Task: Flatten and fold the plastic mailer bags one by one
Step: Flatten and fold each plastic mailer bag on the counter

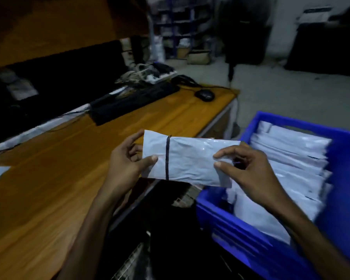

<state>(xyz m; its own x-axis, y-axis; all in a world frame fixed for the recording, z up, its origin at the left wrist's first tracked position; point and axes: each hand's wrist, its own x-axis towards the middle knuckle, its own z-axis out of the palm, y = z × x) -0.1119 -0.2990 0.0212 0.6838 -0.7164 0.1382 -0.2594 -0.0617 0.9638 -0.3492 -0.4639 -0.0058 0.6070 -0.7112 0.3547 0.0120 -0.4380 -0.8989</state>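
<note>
Both hands, left hand (127,164) and right hand (249,168), pinch opposite ends of the folded white plastic mailer bag (190,160) with a black band at frame centre; best pulled taut before creasing.

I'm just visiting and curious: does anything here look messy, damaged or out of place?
Nothing looks damaged or spilled. The folded mailer bag, banded by a dark elastic, is a little wrinkled, held in the air between the left hand and right hand. The white bags in the blue crate sit somewhat unevenly.
</note>
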